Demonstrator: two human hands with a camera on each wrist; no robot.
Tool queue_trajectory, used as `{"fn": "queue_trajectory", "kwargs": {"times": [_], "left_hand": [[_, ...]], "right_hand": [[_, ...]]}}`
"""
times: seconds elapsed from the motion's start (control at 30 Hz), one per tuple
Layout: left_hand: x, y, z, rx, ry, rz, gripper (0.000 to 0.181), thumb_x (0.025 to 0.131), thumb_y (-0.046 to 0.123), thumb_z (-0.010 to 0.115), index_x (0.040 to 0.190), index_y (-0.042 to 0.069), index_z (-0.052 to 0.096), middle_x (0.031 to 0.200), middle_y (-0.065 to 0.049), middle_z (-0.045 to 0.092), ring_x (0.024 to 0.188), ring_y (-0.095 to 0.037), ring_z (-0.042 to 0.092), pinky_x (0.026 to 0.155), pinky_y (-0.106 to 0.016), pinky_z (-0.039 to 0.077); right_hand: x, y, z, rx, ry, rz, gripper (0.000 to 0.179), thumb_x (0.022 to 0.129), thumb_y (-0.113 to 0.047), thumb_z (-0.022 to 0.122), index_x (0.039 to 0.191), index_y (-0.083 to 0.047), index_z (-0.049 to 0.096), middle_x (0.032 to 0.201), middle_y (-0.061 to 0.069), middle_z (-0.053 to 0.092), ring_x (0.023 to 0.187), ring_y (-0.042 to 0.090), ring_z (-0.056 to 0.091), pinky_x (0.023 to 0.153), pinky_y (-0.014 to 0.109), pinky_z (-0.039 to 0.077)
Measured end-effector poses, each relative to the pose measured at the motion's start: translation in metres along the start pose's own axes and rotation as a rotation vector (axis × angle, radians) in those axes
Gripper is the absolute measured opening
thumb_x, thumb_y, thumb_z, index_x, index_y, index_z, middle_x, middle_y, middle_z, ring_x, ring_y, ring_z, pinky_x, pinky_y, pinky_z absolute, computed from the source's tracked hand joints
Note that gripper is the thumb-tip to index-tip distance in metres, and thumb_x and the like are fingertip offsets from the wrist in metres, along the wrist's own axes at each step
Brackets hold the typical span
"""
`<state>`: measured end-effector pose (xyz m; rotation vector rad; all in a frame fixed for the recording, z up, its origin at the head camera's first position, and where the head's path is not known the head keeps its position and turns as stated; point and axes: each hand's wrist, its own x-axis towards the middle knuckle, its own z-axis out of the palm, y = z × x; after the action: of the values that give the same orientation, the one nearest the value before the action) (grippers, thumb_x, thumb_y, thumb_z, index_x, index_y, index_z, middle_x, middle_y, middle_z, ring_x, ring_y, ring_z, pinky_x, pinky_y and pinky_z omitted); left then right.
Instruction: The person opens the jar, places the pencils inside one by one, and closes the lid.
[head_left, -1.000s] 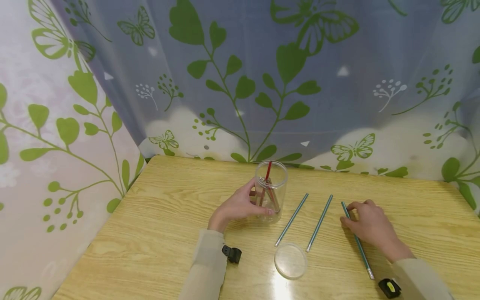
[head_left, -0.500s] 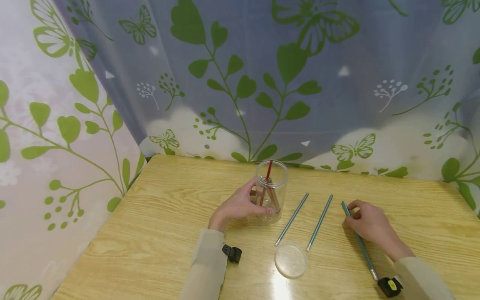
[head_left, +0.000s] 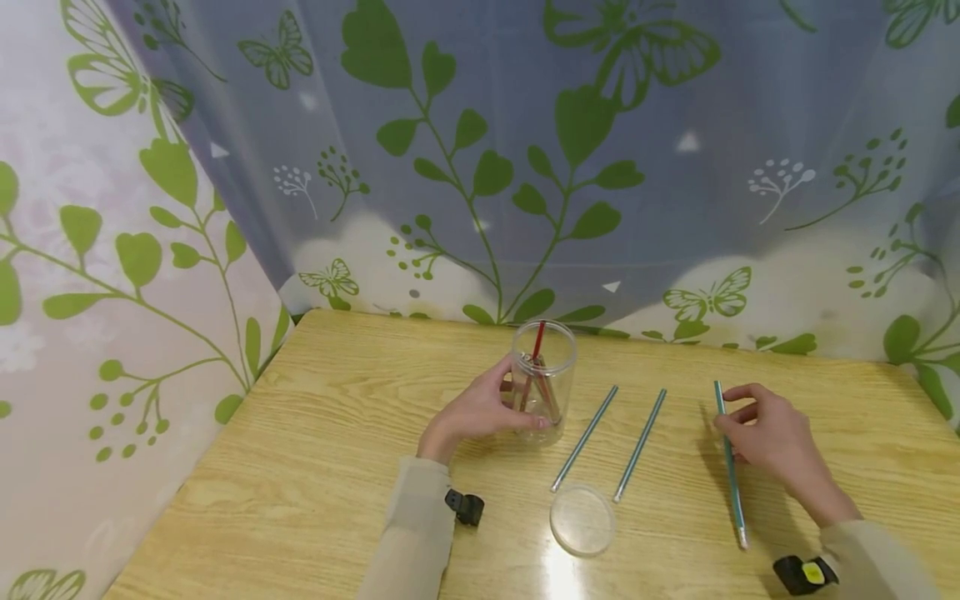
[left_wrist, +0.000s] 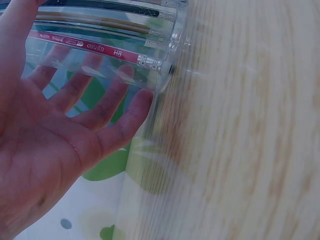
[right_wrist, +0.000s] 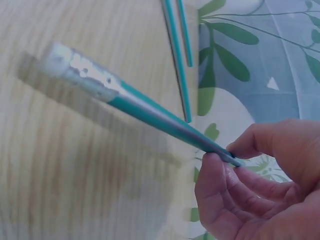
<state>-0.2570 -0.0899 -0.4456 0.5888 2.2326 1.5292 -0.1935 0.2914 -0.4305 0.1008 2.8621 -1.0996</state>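
Observation:
My left hand [head_left: 476,406] grips a clear cylindrical jar [head_left: 561,392] from its left side, thumb across the front. Several pencils lean inside the jar; a red pencil [left_wrist: 95,46] marked HB shows its eraser end at the base in the left wrist view. At the right, my right hand [head_left: 772,429] pinches a teal pencil [head_left: 732,479] between thumb and fingertips near its plain end. That pencil's white eraser end [right_wrist: 57,60] points back toward the front of the table, with its shadow apart from it on the wood.
Two more teal pencils, a left one [head_left: 585,437] and a right one [head_left: 640,446], lie slanted between the hands. A round clear lid [head_left: 582,521] lies in front of them. Behind the wooden table [head_left: 337,392] hangs a patterned curtain [head_left: 480,167].
My right hand has taken hold of the teal pencil, lifted it off the table and shifted it rightward. My left hand and the jar have stayed in place.

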Motion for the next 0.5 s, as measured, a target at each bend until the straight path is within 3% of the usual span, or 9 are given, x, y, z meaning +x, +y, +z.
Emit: {"fn": "queue_trajectory", "kwargs": {"times": [0.33, 0.5], "left_hand": [[0.0, -0.001, 0.0, 0.006, 0.002, 0.0, 0.097, 0.081, 0.027, 0.089, 0.154, 0.049, 0.03, 0.132, -0.001, 0.058, 0.124, -0.023, 0.059, 0.093, -0.038, 0.057], [0.0, -0.002, 0.0, 0.005, 0.004, 0.002, 0.093, 0.08, 0.028, 0.089, 0.152, 0.049, 0.034, 0.136, 0.0, 0.057, 0.123, -0.023, 0.059, 0.092, -0.039, 0.057]], "right_hand": [[-0.008, -0.009, -0.009, 0.149, 0.102, 0.021, 0.052, 0.101, -0.022, 0.059, 0.143, 0.005, 0.044, 0.107, 0.021, 0.066, 0.067, 0.005, 0.067, 0.061, 0.033, 0.063], [-0.011, -0.019, -0.012, 0.207, 0.182, -0.023, 0.051, 0.101, -0.02, 0.061, 0.144, 0.003, 0.045, 0.094, 0.0, 0.067, 0.069, -0.003, 0.066, 0.06, 0.032, 0.063]]}}
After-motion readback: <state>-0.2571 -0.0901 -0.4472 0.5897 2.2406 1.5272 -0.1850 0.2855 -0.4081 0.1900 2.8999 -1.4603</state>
